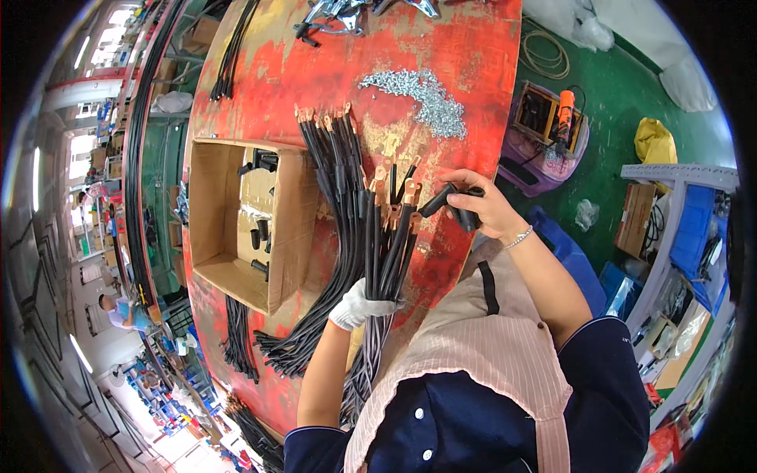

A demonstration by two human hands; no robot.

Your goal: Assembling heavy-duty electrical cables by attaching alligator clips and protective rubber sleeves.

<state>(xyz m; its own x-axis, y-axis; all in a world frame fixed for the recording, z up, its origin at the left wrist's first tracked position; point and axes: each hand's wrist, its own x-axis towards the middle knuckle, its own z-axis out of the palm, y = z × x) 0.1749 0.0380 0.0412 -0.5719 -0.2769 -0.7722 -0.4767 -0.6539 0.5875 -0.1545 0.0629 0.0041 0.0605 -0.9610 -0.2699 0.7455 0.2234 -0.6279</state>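
My left hand [364, 306], in a white glove, is closed around a bundle of black cables [384, 256] with copper lugs at their upper ends. Beside those lugs, my bare right hand [482, 206] grips several short black rubber sleeves [464, 211]; one of them points at a copper lug [414, 189]. Left of the held bundle, another bunch of black cables [339, 189] with copper ends lies curved on the red, worn table [284, 47]. An open cardboard box [213, 197] next to it has more black sleeves [260, 234] inside.
A heap of small silvery nuts [426, 98] lies at the table's far side, with metal clamps [335, 16] beyond. More black cables [238, 339] lie below the box. To the right, a purple stool [536, 169] carries a tray and an orange-handled tool [565, 114]. A metal shelf [678, 177] stands far right.
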